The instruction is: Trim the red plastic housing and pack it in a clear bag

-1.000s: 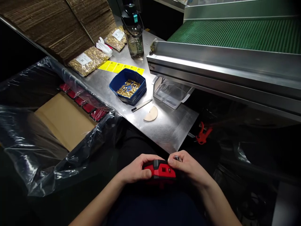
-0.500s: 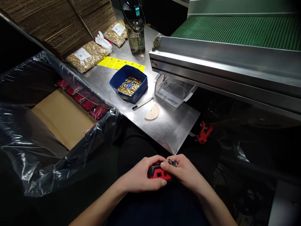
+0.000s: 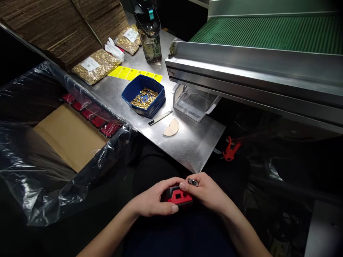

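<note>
My left hand (image 3: 154, 198) curls round a small red and black plastic casing (image 3: 179, 196) above my lap. Its thumb lies along the near side, and its fingers reach over the far side. My right hand (image 3: 203, 187) is closed at the casing's right end, its thumb tip against the upper edge. A small shiny metal piece (image 3: 193, 182) pokes out between its thumb and forefinger; most of it is hidden. On the metal table (image 3: 193, 146) ahead lie a pale part-round disc (image 3: 171, 127) and a light-coloured pen-like tool (image 3: 160, 118) with a dark end.
A blue bin (image 3: 158, 103) holds small brass-coloured pieces. Behind it are a yellow label strip (image 3: 134, 74), bags of brass pieces (image 3: 96, 66) and a water bottle (image 3: 152, 44). A green conveyor (image 3: 257, 34) stands right, a plastic-lined box (image 3: 118, 141) with red items left. An orange-red clamp-like tool (image 3: 230, 149) hangs below.
My left hand has loosened and shifted slightly left, so more of the casing's red face shows. My right hand still has the metal piece. The whole view has shifted a little.
</note>
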Tool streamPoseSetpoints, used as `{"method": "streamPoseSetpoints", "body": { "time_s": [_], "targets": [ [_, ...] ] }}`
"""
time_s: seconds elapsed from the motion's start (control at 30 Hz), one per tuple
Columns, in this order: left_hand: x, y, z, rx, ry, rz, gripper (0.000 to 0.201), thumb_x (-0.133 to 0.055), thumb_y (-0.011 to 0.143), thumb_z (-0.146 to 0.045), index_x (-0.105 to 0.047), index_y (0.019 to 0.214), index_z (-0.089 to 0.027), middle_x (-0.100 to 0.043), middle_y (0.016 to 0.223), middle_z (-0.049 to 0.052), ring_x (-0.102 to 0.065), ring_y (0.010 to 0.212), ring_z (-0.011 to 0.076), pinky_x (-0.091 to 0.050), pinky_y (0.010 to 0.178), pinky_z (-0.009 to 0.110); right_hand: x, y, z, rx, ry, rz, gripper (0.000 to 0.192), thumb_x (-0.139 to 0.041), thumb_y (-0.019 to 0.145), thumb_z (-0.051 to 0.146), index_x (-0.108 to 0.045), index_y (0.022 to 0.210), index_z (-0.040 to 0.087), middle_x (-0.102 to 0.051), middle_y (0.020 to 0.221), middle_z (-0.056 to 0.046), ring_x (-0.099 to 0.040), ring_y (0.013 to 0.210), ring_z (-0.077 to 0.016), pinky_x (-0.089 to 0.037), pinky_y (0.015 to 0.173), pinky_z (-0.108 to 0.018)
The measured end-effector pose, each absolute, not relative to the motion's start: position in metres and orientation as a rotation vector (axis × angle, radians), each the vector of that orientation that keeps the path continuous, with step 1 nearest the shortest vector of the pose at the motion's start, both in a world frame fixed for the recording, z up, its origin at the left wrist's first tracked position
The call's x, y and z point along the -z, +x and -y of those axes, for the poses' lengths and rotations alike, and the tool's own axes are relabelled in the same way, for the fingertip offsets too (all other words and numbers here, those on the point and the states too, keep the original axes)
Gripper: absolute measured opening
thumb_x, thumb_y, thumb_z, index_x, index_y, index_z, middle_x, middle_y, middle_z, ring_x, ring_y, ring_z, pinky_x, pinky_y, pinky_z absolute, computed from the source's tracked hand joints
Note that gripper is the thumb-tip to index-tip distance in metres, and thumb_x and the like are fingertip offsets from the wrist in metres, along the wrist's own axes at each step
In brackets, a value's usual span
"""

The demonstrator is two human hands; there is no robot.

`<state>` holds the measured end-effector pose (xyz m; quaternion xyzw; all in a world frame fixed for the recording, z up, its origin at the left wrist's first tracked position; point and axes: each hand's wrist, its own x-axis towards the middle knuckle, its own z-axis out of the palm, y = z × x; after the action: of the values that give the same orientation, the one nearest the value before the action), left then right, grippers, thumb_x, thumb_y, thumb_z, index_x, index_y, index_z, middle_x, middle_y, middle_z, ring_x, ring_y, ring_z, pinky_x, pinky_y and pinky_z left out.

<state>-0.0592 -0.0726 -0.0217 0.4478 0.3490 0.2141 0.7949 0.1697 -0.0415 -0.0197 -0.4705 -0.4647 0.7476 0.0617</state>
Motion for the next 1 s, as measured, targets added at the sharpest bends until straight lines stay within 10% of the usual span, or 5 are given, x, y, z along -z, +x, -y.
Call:
{"method": "streamPoseSetpoints", "body": {
  "time_s": [0.37, 1.0],
  "targets": [
    [0.040, -0.064, 0.085, -0.509, 0.692, -0.603, 0.103, -0.097, 0.055, -0.059, -0.057, 0.141, -0.021, -0.057, 0.143, 0.018, -0.058, 0.128, 0.0385, -0.045, 0.110, 0.048, 0.005, 0.185, 0.053, -1.888, -1.537, 1.563, 0.048, -0.051, 0.102, 0.059, -0.059, 0.076, 0.020, -0.047, 0.064, 0.004, -0.041, 0.059, -0.0117, -0.030, 0.055, -0.025],
    [0.041, -0.057, 0.081, -0.545, 0.615, -0.658, 0.095, -0.087, 0.070, -0.064, -0.054, 0.147, -0.018, -0.060, 0.142, 0.019, -0.057, 0.131, 0.0410, -0.043, 0.111, 0.049, -0.004, 0.180, 0.053, -1.836, -1.389, 1.952, 0.041, -0.052, 0.105, 0.044, -0.053, 0.072, 0.021, -0.057, 0.064, 0.005, -0.046, 0.056, -0.0097, -0.026, 0.054, -0.025]
  ]
}}
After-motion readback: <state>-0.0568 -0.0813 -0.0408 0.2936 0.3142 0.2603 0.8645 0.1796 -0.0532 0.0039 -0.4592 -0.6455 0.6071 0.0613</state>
